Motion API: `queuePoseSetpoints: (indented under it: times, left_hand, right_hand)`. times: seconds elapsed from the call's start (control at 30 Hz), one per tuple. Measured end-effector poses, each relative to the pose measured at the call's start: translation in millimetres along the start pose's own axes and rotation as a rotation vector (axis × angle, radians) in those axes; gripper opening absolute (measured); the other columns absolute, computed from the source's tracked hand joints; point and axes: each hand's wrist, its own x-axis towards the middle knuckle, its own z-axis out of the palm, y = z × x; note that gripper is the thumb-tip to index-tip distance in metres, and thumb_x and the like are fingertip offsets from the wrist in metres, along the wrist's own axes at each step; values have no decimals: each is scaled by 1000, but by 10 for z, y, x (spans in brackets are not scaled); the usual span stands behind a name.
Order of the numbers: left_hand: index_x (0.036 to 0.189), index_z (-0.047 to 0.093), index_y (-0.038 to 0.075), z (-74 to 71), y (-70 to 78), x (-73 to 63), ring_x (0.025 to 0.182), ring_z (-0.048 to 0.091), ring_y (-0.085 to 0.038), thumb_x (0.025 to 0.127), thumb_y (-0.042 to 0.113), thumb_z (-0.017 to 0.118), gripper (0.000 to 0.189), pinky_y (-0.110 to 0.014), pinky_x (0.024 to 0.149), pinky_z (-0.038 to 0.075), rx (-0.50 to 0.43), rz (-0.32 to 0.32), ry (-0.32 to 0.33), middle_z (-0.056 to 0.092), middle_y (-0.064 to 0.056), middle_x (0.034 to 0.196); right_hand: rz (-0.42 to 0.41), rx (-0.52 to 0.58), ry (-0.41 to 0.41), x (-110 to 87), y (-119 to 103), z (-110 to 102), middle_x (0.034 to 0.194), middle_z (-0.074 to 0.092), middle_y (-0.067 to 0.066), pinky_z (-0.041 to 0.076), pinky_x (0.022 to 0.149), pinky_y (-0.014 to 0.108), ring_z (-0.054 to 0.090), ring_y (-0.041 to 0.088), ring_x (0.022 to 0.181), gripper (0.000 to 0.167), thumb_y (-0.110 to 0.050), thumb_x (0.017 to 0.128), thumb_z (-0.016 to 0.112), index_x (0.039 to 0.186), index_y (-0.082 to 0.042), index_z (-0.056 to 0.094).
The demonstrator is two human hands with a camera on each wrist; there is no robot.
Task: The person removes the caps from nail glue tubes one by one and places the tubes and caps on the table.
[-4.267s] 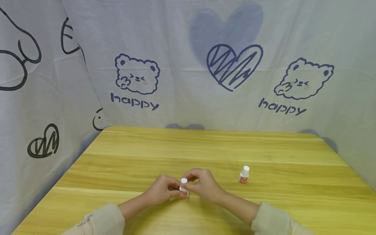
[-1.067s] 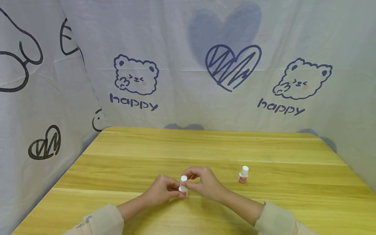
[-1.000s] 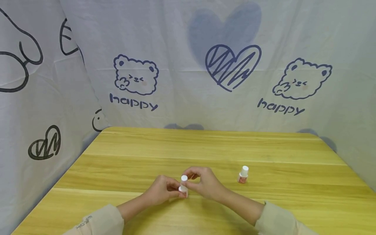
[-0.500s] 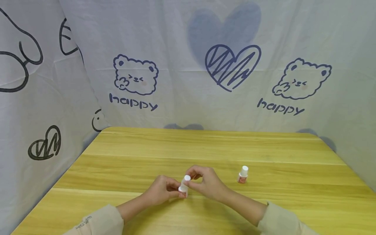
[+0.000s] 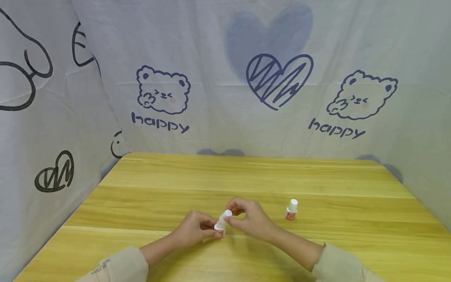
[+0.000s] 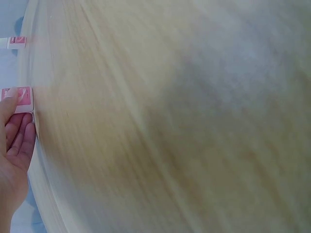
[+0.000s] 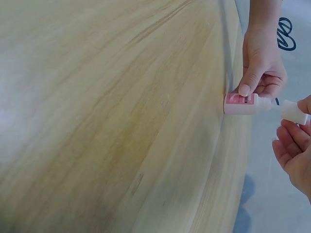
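A small white bottle with a pink-red label (image 5: 219, 233) stands upright on the table, its nozzle bared. My left hand (image 5: 192, 230) grips its body between thumb and fingers; the right wrist view shows that thumb pressed on the label (image 7: 238, 99). Just up and to the right of the nozzle, my right hand (image 5: 251, 220) pinches a white cap (image 5: 228, 213), tilted in the head view. A narrow gap parts the cap from the nozzle tip (image 7: 276, 106) in the right wrist view.
A second, similar bottle (image 5: 291, 211) stands upright with its white cap on, to the right of both hands. The wood-grain table (image 5: 169, 172) ends at a white curtain (image 5: 218, 121) printed with hearts and bears.
The cap has come up off the bottle and moved right with my right hand, tilting as it went. My left hand and the bottle stay in place.
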Motion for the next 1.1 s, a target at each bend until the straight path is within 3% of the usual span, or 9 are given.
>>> queuePoseSetpoints:
  times: [0.57,1.1]
  left_hand:
    - [92,69,-5,-1,8,-2,74,68,-6,79,6,72,17,-18,68,56,24,-7,4,72,-17,87]
    - [90,71,-3,3,-1,-2,74,68,-7,78,9,73,18,-18,68,56,39,-19,16,72,-16,87]
  right_hand:
    - [-42,-20,-13,-57,34,-59,86,68,8,55,76,26,62,11,79,9,-7,86,64,92,-2,60]
    - [-51,-127,-124,-41,79,-100,85,68,4,55,73,25,58,3,77,9,-5,82,67,91,-4,65]
